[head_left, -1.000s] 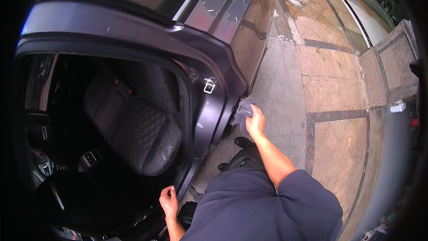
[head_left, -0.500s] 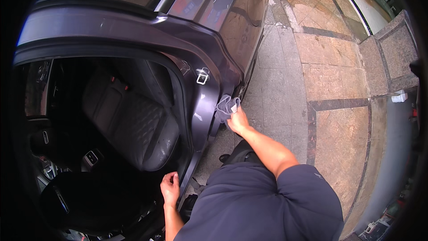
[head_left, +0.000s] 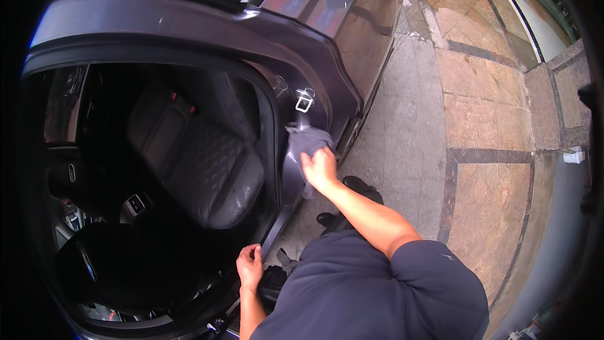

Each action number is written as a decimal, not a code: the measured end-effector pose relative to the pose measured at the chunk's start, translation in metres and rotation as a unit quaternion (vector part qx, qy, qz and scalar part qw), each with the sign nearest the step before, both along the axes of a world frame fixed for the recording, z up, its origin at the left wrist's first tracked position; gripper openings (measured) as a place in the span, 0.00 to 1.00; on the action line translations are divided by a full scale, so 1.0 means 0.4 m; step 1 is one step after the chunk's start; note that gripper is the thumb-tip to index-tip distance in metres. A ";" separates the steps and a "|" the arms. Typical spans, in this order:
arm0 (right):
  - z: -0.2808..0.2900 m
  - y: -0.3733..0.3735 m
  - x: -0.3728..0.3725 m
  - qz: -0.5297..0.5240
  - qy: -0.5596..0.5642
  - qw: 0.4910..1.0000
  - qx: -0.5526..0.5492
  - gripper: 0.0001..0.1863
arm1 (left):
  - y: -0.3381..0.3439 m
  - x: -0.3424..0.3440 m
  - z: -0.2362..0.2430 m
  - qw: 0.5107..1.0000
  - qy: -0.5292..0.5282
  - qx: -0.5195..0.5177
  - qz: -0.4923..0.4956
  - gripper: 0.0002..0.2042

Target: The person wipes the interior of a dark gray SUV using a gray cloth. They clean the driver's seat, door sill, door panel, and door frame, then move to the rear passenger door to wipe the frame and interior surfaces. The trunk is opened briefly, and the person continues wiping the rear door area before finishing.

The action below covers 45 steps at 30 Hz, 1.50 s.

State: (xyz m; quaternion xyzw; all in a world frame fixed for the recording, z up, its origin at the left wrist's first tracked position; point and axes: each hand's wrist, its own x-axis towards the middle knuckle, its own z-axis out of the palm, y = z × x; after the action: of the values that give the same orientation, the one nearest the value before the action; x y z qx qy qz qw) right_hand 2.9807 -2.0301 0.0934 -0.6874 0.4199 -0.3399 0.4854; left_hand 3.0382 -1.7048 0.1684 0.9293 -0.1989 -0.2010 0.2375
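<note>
My right hand grips a crumpled grey cloth, pressed against the painted door frame of a dark grey car, just below the metal latch loop. My left hand is low beside the door sill, its fingers curled together with nothing visible in them. Through the open doorway shows a black quilted leather seat with a red buckle. The cloth is smeared by motion.
The car's rear panel stretches up and away. My shoes stand on stone paving. A stone step and a small white object lie at the right. A black seat fills the lower left.
My right hand and the cloth have moved left from the frame's outer edge onto the surface below the latch loop. The left hand stays low by the sill, slightly higher in the picture.
</note>
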 end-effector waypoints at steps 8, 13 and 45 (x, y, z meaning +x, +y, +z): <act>0.038 -0.105 0.189 0.127 -0.067 0.988 -0.064 0.46 | -0.010 -0.040 0.009 1.000 0.008 0.007 0.000 0.11; 0.048 -0.048 0.108 0.159 0.019 0.977 0.139 0.32 | -0.011 -0.052 -0.004 0.999 0.027 0.026 -0.003 0.11; 1.331 0.053 0.723 0.127 -0.438 0.657 -0.601 0.22 | 0.061 -0.290 -0.057 0.927 0.025 -0.081 0.365 0.18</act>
State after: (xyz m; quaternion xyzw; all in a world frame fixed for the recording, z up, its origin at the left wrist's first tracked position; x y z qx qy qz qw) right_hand 3.2701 -2.0091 0.6258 -0.6471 -0.2284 -0.7151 0.1329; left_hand 2.9223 -1.6805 0.1455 0.9099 0.1444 -0.1069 0.3740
